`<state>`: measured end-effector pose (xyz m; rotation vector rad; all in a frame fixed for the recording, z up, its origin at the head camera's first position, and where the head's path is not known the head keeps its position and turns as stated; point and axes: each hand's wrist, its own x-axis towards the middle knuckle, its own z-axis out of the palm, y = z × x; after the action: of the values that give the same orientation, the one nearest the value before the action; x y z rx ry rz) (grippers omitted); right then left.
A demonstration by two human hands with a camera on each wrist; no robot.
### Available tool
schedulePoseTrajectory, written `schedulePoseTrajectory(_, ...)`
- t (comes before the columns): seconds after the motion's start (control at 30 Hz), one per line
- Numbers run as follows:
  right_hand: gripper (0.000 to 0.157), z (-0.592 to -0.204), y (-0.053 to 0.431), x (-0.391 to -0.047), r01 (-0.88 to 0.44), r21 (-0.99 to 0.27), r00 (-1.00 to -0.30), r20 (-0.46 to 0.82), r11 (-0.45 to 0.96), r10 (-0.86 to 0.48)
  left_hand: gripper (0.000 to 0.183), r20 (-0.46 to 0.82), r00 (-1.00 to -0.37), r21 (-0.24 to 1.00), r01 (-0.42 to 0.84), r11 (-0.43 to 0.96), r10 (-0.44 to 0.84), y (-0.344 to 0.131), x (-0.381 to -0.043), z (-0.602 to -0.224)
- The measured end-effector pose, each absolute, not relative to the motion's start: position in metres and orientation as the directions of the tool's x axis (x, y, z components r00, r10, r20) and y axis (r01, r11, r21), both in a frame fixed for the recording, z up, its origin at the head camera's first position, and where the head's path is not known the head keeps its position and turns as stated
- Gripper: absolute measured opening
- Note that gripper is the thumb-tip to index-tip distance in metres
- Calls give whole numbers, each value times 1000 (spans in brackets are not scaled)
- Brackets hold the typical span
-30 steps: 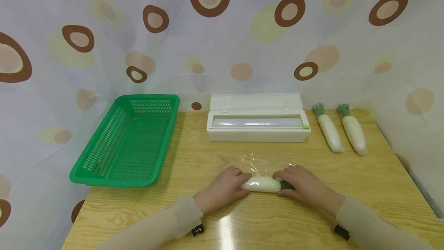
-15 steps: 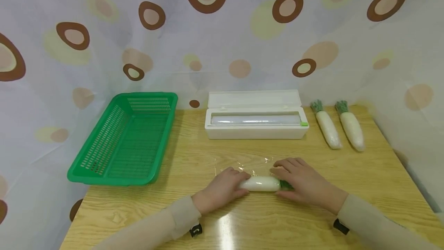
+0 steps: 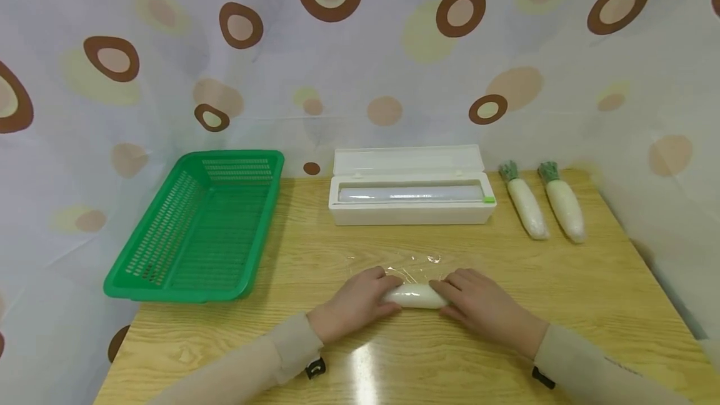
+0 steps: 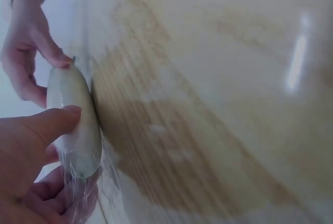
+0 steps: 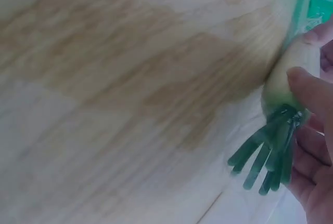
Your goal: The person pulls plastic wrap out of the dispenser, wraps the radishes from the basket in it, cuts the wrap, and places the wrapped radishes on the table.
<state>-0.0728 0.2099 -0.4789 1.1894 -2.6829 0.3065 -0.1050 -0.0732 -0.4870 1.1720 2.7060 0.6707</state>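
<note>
A white radish (image 3: 416, 296) lies crosswise near the front of the table, with clear plastic film (image 3: 413, 265) spread behind it. My left hand (image 3: 360, 300) grips its left end. In the left wrist view the thumb lies across the radish (image 4: 78, 86), and crinkled film (image 4: 78, 195) hangs off its tip. My right hand (image 3: 478, 306) holds the other end, thumb and fingers around it. The right wrist view shows cut green stems (image 5: 268, 159) sticking out past that hand; from the head they are hidden.
An open white wrap box (image 3: 413, 214) holding a roll of film (image 3: 410, 194) stands behind the radish. At the back right lie two film-wrapped radishes (image 3: 527, 208). A green plastic basket (image 3: 261, 230) sits on the left. Patterned cloth (image 3: 360, 49) hangs behind the table.
My right hand lifted its fingers from the stem end, then took hold again farther left, covering the green stems. The left hand keeps its grip. The head view has shifted slightly.
</note>
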Motion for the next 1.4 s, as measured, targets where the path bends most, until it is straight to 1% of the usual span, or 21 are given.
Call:
schedulePoseTrajectory(0.13, 40, -480, 211, -78, -694, -205, -720, 214, 690, -660, 41, 57, -693, 458, 658, 598, 718, -76, -111, -487)
schedulePoseTrajectory(0.2, 35, -480, 212, -83, -671, -244, -741, 198, 700, -641, 36, 66, -684, 458, 668, 587, 727, -77, -115, -488)
schedulePoseTrajectory(0.27, 34, -481, 214, -87, -659, -256, -751, 188, 707, -632, 35, 87, -676, 446, 683, 578, 732, -78, -118, -489)
schedulePoseTrajectory(0.4, 39, -486, 218, -94, -683, -233, -730, 209, 692, -650, 39, 119, -664, 406, 711, 574, 738, -80, -123, -491)
schedulePoseTrajectory(0.5, 44, -489, 219, -96, -708, -220, -706, 242, 671, -666, 41, 114, -661, 381, 719, 582, 742, -80, -123, -491)
schedulePoseTrajectory(0.6, 47, -490, 219, -97, -699, -253, -716, 248, 669, -653, 42, 122, -659, 396, 718, 573, 742, -80, -126, -490)
schedulePoseTrajectory(0.77, 33, -487, 217, -101, -666, -288, -746, 252, 688, -617, 35, 160, -667, 409, 716, 567, 728, -82, -132, -489)
schedulePoseTrajectory(0.83, 29, -485, 217, -103, -672, -261, -740, 267, 693, -617, 32, 163, -670, 404, 715, 571, 724, -82, -134, -489)
schedulePoseTrajectory(0.9, 35, -484, 217, -104, -678, -250, -734, 277, 691, -620, 34, 165, -669, 398, 717, 572, 724, -83, -136, -489)
schedulePoseTrajectory(1.07, 48, -484, 216, -107, -688, -209, -722, 290, 695, -628, 44, 143, -678, 344, 717, 606, 721, -84, -138, -490)
schedulePoseTrajectory(1.23, 45, -482, 213, -112, -673, -184, -737, 251, 716, -628, 46, 136, -682, 320, 716, 620, 718, -84, -141, -491)
schedulePoseTrajectory(1.3, 39, -481, 213, -113, -658, -204, -752, 236, 725, -616, 45, 139, -687, 326, 712, 622, 713, -84, -144, -491)
schedulePoseTrajectory(1.4, 31, -479, 213, -115, -642, -224, -766, 230, 733, -600, 38, 131, -708, 346, 688, 638, 694, -84, -149, -491)
